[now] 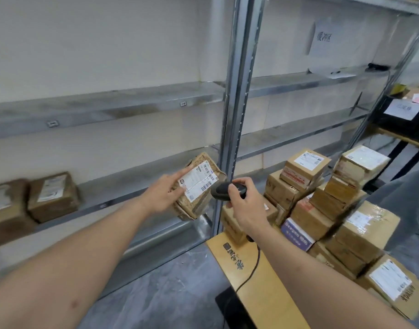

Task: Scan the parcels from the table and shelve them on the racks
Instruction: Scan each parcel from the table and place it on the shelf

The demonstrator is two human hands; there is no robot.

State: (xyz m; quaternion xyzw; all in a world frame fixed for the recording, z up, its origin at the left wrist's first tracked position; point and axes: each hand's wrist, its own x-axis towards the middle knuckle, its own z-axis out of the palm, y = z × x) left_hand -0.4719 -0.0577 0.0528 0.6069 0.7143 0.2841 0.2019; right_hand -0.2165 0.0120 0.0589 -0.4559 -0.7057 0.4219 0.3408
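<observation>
At the far left, two brown cardboard parcels sit side by side on a low shelf of the grey metal rack, each with a white label on its face. The rack's shelves above them are bare steel, dull and stained, and behind them runs a pale wall. Below, the floor is mottled grey concrete.

Moving right, the left hand holds a small speckled brown parcel in the air just in front of the rack's upright post. Its fingers lie mostly straight along the labelled face, the index finger stretched over the top corner, while the thumb is hidden behind the box. The white label with its barcodes faces the camera.

Just beside that parcel, the right hand curls its fingers round a black handheld scanner, whose head points at the label. A black cable trails from under the wrist across the table.

The wooden table has a light top with dark printed characters near its corner. On it, further right, brown parcels are stacked several high, most carrying white labels, one wrapped in blue.

At the upper right a sheet of paper with handwriting hangs on the wall, and a black box with a white note stands on another surface.
</observation>
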